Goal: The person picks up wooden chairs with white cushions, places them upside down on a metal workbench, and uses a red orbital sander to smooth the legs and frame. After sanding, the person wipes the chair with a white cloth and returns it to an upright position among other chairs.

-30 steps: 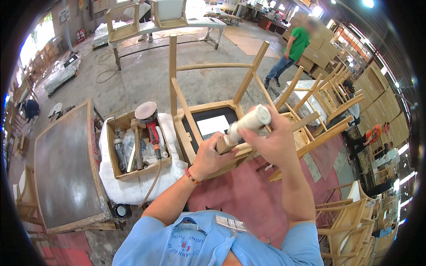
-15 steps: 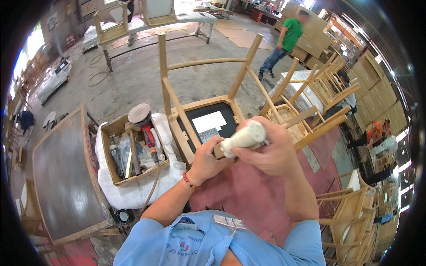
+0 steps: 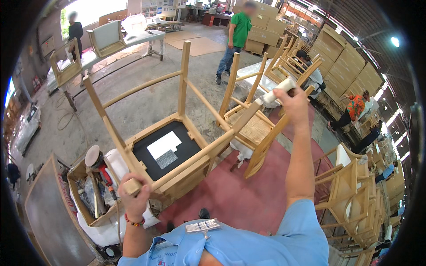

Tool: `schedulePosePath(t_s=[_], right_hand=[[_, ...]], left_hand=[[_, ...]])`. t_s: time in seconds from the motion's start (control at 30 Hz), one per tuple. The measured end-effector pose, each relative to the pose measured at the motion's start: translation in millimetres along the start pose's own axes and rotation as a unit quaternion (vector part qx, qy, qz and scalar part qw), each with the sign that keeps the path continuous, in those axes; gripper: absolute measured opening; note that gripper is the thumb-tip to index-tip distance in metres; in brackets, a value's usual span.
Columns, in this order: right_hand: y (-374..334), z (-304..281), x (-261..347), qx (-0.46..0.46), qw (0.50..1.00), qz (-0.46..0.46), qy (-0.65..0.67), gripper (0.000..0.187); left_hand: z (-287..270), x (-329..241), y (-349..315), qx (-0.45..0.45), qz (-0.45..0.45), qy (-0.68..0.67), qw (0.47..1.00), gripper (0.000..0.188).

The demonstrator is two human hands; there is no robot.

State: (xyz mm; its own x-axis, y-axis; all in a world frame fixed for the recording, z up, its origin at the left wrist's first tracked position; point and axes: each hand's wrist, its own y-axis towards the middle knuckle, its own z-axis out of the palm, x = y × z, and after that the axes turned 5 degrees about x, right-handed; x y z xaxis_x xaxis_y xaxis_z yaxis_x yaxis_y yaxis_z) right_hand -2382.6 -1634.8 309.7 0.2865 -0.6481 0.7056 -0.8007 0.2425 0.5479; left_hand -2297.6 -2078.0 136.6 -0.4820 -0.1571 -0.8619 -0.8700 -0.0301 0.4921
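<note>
Left hand (image 3: pixel 134 199) wraps the end of a chair leg (image 3: pixel 131 186), hiding the tip. Right hand (image 3: pixel 290 99) covers most of a white roll (image 3: pixel 277 91); what it is can't be told (cloth or foam?). Tool box (image 3: pixel 86 201) contents too cluttered to sort, w/ lower part behind the forearm. Label (image 3: pixel 165 148) on the seat underside is illegible. Wooden board (image 3: pixel 44 226) is cut off by the pic's dark rim.

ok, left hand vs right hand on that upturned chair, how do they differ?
The left hand is low and near the body, closed on the end of one leg of the upturned wooden chair. The right hand is raised at arm's length, gripping a white foam-like wrap at another leg's tip. The left wrist wears a beaded bracelet; the right is bare. Both are bare and closed.
</note>
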Motion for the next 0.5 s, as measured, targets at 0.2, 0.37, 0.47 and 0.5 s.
schedulePosePath(t_s=[0.2, 0.37, 0.47, 0.5], right_hand=[[27.2, 21.6, -42.5, 0.105, 0.994, -0.014, -0.014, 0.028], [40.1, 15.5, -58.6, 0.087, 0.995, -0.036, 0.015, 0.031], [31.5, 12.3, -65.3, 0.105, 0.992, -0.028, 0.063, 0.03], [28.6, 11.6, -65.9, 0.09, 0.994, -0.038, 0.052, 0.03]], left_hand=[[14.5, 5.0, -4.6, -0.067, 0.004, -0.11, 0.992, 0.035], [17.5, 6.4, -5.3, -0.071, 0.011, -0.091, 0.993, 0.043], [17.3, 6.4, -4.5, -0.058, 0.016, -0.083, 0.995, 0.043], [17.0, 6.5, -4.4, -0.052, 0.017, -0.083, 0.995, 0.043]])
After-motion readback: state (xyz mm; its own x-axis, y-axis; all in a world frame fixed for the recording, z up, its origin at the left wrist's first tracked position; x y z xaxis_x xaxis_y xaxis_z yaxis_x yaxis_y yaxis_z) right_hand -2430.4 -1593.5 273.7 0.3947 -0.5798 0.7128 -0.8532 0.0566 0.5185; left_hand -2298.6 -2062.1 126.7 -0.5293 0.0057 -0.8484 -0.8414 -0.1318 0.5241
